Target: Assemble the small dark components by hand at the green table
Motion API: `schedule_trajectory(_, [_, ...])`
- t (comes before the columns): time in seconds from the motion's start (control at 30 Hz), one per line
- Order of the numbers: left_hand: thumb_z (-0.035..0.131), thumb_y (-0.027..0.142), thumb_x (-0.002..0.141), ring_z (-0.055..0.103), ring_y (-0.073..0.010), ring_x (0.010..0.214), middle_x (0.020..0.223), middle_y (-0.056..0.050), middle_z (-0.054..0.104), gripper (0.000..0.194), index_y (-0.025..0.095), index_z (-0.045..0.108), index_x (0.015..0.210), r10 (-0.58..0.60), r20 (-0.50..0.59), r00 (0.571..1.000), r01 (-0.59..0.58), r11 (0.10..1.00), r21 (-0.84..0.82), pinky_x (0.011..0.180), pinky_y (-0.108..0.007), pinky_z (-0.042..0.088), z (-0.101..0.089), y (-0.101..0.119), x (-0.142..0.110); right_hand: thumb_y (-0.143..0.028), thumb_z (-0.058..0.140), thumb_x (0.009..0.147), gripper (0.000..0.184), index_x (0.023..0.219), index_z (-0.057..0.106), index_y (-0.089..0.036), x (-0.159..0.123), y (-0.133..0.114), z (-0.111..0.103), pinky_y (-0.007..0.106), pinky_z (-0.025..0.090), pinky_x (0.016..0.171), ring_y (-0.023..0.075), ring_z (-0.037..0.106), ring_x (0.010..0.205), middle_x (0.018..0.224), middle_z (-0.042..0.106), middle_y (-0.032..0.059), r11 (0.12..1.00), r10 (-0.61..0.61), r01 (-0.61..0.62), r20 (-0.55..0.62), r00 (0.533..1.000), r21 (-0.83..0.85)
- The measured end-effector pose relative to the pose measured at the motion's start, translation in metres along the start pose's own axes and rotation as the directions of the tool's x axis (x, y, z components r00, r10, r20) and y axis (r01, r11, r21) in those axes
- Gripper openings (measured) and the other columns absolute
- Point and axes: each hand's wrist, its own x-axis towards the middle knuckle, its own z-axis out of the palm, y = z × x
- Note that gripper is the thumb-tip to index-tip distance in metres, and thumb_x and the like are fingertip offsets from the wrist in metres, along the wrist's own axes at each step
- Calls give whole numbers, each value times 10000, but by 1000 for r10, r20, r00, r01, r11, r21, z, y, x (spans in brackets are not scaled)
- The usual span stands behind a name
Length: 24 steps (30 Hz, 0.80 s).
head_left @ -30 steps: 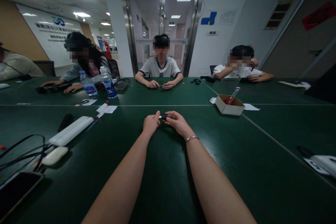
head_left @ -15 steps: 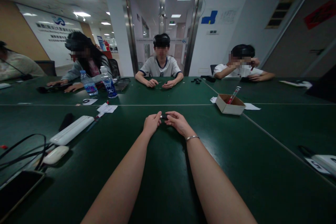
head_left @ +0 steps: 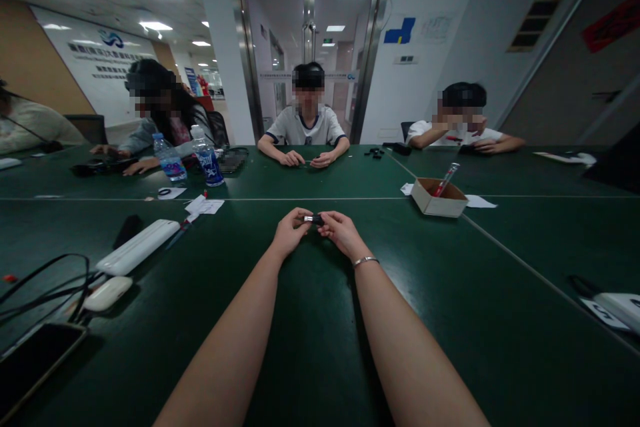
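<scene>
Between my two hands, a little above the green table (head_left: 315, 320), is a small dark stick-shaped object (head_left: 314, 219) with a shiny silver part towards its left end; its exact kind cannot be made out. The fingertips of my left hand (head_left: 290, 232) pinch the silver end. My right hand (head_left: 341, 232), with a bracelet (head_left: 367, 261) at the wrist, grips the black end between thumb and fingers. Part of the object is hidden by the fingers.
To the left lie a phone (head_left: 43, 363), a white case (head_left: 109, 294), a long white device (head_left: 137, 248) and cables. Two bottles (head_left: 207, 160) stand further back. A cardboard box (head_left: 439, 203) holding a clear tube is at right. Several people sit across the table.
My left fingers have shifted slightly on the object, and more of its silver part now shows. Both hands stay in nearly the same place.
</scene>
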Motion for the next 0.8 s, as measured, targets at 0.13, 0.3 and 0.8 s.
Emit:
schedule_trajectory(0.13, [639, 384, 800, 626, -151, 708, 889, -70, 635, 432, 176, 560, 1170, -112, -52, 992, 110, 993, -45, 576, -227, 491, 1, 1, 2, -435, 912, 539, 467, 825, 687, -142, 0, 1, 2, 220, 474, 504, 136, 602, 558, 642, 629, 22, 999, -15, 15, 1, 1000, -29])
schedule_trajectory(0.3, [555, 352, 857, 529, -106, 574, 689, -3, 556, 278, 161, 609, 1052, -115, -108, 987, 118, 993, 26, 500, -186, 410, 2, 1, 3, -425, 909, 550, 479, 848, 682, -127, 0, 3, 2, 201, 461, 492, 131, 599, 556, 625, 622, 21, 999, -20, 20, 18, 1000, -35])
schedule_trajectory(0.8, [512, 302, 881, 490, -93, 546, 726, 11, 537, 326, 170, 482, 1178, -156, -115, 981, 160, 987, 25, 488, -184, 376, 5, -1, 2, -369, 895, 608, 414, 871, 684, -130, 1, 2, 1, 206, 489, 522, 134, 618, 577, 671, 647, 37, 1000, -11, 12, 16, 1000, -28])
